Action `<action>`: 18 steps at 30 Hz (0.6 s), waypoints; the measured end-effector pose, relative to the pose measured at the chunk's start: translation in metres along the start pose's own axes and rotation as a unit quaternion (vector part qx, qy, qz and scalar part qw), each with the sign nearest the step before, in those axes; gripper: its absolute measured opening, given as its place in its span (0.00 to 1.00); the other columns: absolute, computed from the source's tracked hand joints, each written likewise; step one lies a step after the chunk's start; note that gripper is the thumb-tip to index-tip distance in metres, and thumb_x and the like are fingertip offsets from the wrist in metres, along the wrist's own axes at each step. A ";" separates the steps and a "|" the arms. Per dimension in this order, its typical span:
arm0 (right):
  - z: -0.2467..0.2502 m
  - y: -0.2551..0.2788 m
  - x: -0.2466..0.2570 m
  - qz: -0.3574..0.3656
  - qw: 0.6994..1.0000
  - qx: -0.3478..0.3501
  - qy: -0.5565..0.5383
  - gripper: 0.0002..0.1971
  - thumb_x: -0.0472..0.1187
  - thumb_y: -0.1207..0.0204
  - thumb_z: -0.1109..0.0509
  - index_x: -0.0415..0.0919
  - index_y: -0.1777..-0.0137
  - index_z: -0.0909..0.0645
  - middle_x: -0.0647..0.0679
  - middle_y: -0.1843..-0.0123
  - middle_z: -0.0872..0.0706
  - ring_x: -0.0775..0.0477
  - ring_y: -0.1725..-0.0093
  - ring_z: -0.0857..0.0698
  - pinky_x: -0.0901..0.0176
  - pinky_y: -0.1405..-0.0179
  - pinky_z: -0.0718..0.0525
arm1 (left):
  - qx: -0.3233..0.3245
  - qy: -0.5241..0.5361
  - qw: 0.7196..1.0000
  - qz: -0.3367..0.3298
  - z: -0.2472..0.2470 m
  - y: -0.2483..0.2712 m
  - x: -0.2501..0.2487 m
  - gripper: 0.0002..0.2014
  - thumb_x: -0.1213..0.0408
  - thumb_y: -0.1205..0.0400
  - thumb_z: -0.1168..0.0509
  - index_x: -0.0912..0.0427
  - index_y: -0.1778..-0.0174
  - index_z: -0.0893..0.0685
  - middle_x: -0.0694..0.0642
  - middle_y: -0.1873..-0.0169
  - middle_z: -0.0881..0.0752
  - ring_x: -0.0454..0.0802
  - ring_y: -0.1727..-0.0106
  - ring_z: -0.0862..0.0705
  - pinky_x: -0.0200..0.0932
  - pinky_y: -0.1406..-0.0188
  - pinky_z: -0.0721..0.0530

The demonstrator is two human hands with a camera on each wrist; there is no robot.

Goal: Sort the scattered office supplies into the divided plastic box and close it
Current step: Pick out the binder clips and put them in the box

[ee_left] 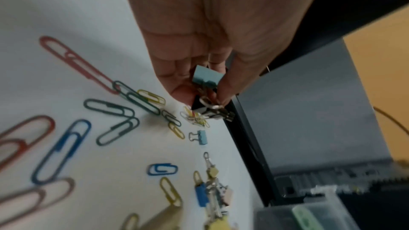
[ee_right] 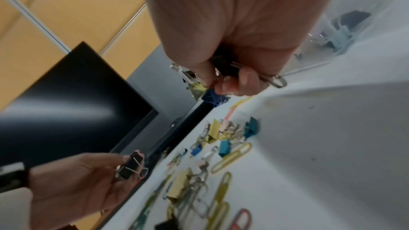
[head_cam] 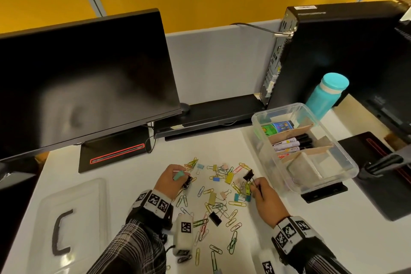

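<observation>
Coloured paper clips (head_cam: 237, 204) and binder clips (head_cam: 229, 177) lie scattered on the white desk (head_cam: 124, 176). My left hand (head_cam: 180, 177) pinches a pale teal binder clip (ee_left: 206, 76) and a black binder clip (ee_left: 208, 109) together. My right hand (head_cam: 253, 184) grips a bunch of binder clips: a black one (head_cam: 248, 176) sticks up, and a yellow one (ee_right: 197, 88) and a blue one (ee_right: 212, 97) show below the fingers (ee_right: 247, 80). The clear divided box (head_cam: 347, 162) stands open to the right, with markers (head_cam: 293, 143) in its middle compartment. Its lid (head_cam: 73, 218) lies at the left.
A dark monitor (head_cam: 84, 82) stands at the back left, a keyboard (head_cam: 213, 113) behind the clips. A computer tower (head_cam: 333, 51) and a teal bottle (head_cam: 327, 95) stand behind the box. A black stand (head_cam: 378, 173) lies right of the box.
</observation>
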State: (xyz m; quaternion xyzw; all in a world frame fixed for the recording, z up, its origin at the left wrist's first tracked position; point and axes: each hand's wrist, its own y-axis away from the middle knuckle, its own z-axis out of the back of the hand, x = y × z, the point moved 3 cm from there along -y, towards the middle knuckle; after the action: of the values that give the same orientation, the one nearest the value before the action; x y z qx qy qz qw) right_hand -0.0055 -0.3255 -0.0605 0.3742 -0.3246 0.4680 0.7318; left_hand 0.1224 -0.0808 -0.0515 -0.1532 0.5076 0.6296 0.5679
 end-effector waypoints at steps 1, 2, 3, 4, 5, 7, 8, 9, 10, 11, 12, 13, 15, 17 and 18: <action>0.002 0.003 0.005 0.008 1.000 0.004 -0.014 0.09 0.37 0.16 0.45 0.45 0.59 0.32 0.52 0.66 0.24 0.62 0.68 0.24 0.72 0.67 0.27 | 0.010 0.041 0.999 0.015 0.000 0.000 0.001 0.06 0.64 0.19 0.35 0.54 0.48 0.22 0.56 0.46 0.14 0.55 0.50 0.15 0.47 0.50 0.15; 0.005 0.006 0.011 0.017 0.999 0.007 -0.027 0.10 0.37 0.16 0.45 0.46 0.60 0.32 0.53 0.67 0.25 0.64 0.70 0.24 0.73 0.68 0.26 | 0.017 0.090 0.995 0.030 -0.001 0.001 0.000 0.05 0.65 0.19 0.35 0.54 0.49 0.21 0.59 0.45 0.14 0.59 0.49 0.14 0.51 0.47 0.14; 0.009 0.009 0.018 0.029 0.999 0.009 -0.042 0.10 0.36 0.16 0.45 0.47 0.60 0.32 0.54 0.68 0.26 0.66 0.71 0.24 0.74 0.68 0.26 | 0.024 0.142 0.989 0.042 -0.003 0.003 -0.001 0.04 0.67 0.19 0.35 0.55 0.50 0.21 0.61 0.46 0.14 0.60 0.49 0.14 0.51 0.48 0.13; 0.014 0.012 0.025 0.041 0.998 0.008 -0.057 0.10 0.36 0.16 0.45 0.46 0.59 0.32 0.55 0.68 0.26 0.66 0.72 0.25 0.73 0.68 0.26 | 0.031 0.189 0.980 0.050 -0.004 0.005 -0.004 0.04 0.69 0.18 0.36 0.56 0.51 0.21 0.62 0.47 0.14 0.58 0.51 0.13 0.46 0.53 0.12; 0.021 0.015 0.031 0.053 0.996 0.004 -0.073 0.09 0.37 0.16 0.44 0.46 0.58 0.31 0.56 0.69 0.26 0.65 0.72 0.25 0.71 0.67 0.27 | 0.036 0.220 0.974 0.051 -0.006 0.007 -0.007 0.04 0.70 0.18 0.36 0.58 0.52 0.21 0.62 0.49 0.13 0.56 0.52 0.13 0.42 0.58 0.12; 0.040 0.021 0.042 0.067 0.992 -0.016 -0.102 0.09 0.38 0.16 0.43 0.51 0.57 0.29 0.57 0.70 0.25 0.62 0.72 0.29 0.67 0.67 0.29 | 0.044 0.253 0.965 0.052 -0.011 0.010 -0.011 0.04 0.71 0.19 0.36 0.59 0.51 0.21 0.62 0.49 0.13 0.58 0.49 0.13 0.44 0.52 0.13; 0.053 0.024 0.047 0.068 0.991 -0.033 -0.113 0.10 0.38 0.17 0.43 0.53 0.58 0.28 0.58 0.71 0.25 0.60 0.72 0.29 0.64 0.68 0.29 | 0.045 0.258 0.964 0.052 -0.012 0.010 -0.011 0.05 0.71 0.20 0.35 0.60 0.51 0.20 0.63 0.48 0.13 0.59 0.46 0.14 0.47 0.47 0.14; 0.067 0.027 0.051 0.069 0.989 -0.055 -0.117 0.09 0.38 0.17 0.42 0.52 0.57 0.27 0.57 0.71 0.25 0.58 0.71 0.29 0.63 0.68 0.28 | 0.047 0.256 0.964 0.051 -0.014 0.009 -0.010 0.05 0.71 0.20 0.34 0.59 0.50 0.20 0.63 0.46 0.13 0.59 0.45 0.14 0.49 0.45 0.16; 0.082 0.030 0.055 0.070 0.988 -0.077 -0.111 0.08 0.38 0.17 0.42 0.50 0.56 0.26 0.56 0.70 0.25 0.57 0.72 0.29 0.62 0.68 0.28 | 0.053 0.256 0.964 0.049 -0.016 0.009 -0.009 0.05 0.71 0.20 0.34 0.59 0.50 0.20 0.63 0.45 0.13 0.58 0.46 0.14 0.48 0.47 0.16; 0.097 0.033 0.059 0.069 0.988 -0.100 -0.094 0.07 0.38 0.17 0.42 0.47 0.56 0.26 0.54 0.70 0.24 0.58 0.73 0.28 0.63 0.69 0.27 | 0.060 0.257 0.963 0.049 -0.019 0.009 -0.008 0.06 0.72 0.20 0.34 0.59 0.51 0.21 0.62 0.45 0.13 0.57 0.47 0.13 0.44 0.51 0.14; 0.111 0.036 0.062 0.066 0.989 -0.119 -0.065 0.06 0.38 0.17 0.42 0.44 0.55 0.26 0.52 0.69 0.24 0.59 0.74 0.26 0.66 0.70 0.26 | 0.065 0.256 0.963 0.047 -0.021 0.010 -0.008 0.05 0.72 0.20 0.35 0.60 0.51 0.21 0.60 0.46 0.13 0.56 0.49 0.13 0.41 0.55 0.13; 0.124 0.038 0.062 0.054 0.989 -0.134 -0.023 0.05 0.38 0.17 0.42 0.42 0.54 0.26 0.51 0.69 0.23 0.58 0.74 0.25 0.71 0.74 0.26 | 0.069 0.250 0.965 0.044 -0.024 0.012 -0.009 0.05 0.73 0.20 0.35 0.60 0.51 0.21 0.57 0.47 0.14 0.54 0.51 0.13 0.39 0.58 0.13; 0.143 0.037 0.056 0.012 0.986 -0.147 0.081 0.06 0.38 0.17 0.41 0.38 0.54 0.27 0.48 0.70 0.23 0.55 0.73 0.23 0.69 0.79 0.28 | 0.070 0.238 0.968 0.040 -0.027 0.014 -0.008 0.05 0.73 0.20 0.35 0.61 0.51 0.22 0.54 0.49 0.15 0.54 0.53 0.14 0.42 0.56 0.15; 0.149 0.030 0.045 -0.028 0.975 -0.135 0.174 0.06 0.39 0.17 0.41 0.39 0.54 0.28 0.48 0.69 0.22 0.53 0.70 0.23 0.64 0.76 0.32 | 0.072 0.234 0.969 0.040 -0.029 0.015 -0.006 0.05 0.73 0.20 0.35 0.60 0.53 0.21 0.59 0.49 0.14 0.55 0.53 0.14 0.46 0.51 0.16; 0.149 0.025 0.040 -0.044 0.970 -0.125 0.202 0.05 0.39 0.17 0.41 0.39 0.54 0.28 0.47 0.68 0.22 0.52 0.69 0.23 0.61 0.74 0.31 | 0.073 0.236 0.968 0.040 -0.029 0.016 -0.005 0.05 0.74 0.20 0.34 0.59 0.54 0.21 0.61 0.49 0.14 0.56 0.53 0.14 0.48 0.50 0.17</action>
State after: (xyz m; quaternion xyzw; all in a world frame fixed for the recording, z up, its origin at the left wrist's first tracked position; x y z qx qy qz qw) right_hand -0.0334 -0.4280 0.0544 0.1913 -0.2093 0.4572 0.8430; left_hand 0.0987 -0.1050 -0.0532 -0.2351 0.6779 0.5589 0.4158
